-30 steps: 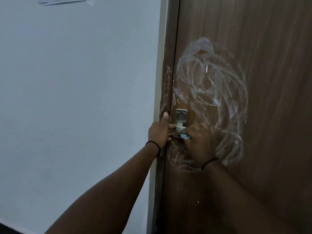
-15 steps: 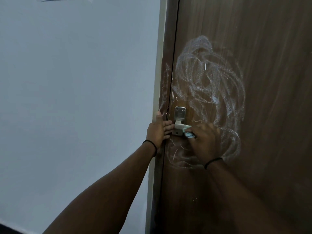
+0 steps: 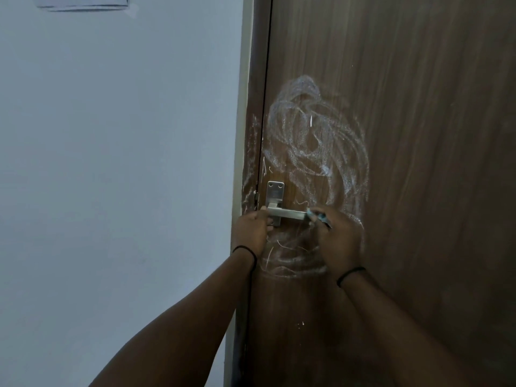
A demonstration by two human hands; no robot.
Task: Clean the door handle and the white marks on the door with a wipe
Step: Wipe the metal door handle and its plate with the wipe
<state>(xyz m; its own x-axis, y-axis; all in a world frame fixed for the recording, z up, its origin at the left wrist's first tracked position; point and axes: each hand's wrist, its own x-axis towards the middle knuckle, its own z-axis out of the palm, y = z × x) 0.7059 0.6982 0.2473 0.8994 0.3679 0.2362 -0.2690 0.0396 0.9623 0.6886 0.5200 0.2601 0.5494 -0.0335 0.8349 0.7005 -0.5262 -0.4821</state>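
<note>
A brown wooden door (image 3: 418, 135) carries a silver lever handle (image 3: 287, 214) on a metal plate (image 3: 275, 191) near its left edge. White chalky scribbles (image 3: 315, 141) swirl above, beside and below the handle. My right hand (image 3: 336, 238) is closed around a small light blue wipe (image 3: 318, 217), pressed against the free right end of the lever. My left hand (image 3: 251, 229) rests at the door's edge by the handle's base, fingers touching the plate; whether it grips anything is unclear.
A pale wall (image 3: 111, 177) fills the left half. The door frame (image 3: 245, 121) runs vertically between wall and door, with white smears beside the plate. A paper edge (image 3: 83, 2) hangs at the top left.
My right hand with the wipe has slid rightward along the lever, from its base to its far end, uncovering the bar. My left hand stays at the door edge.
</note>
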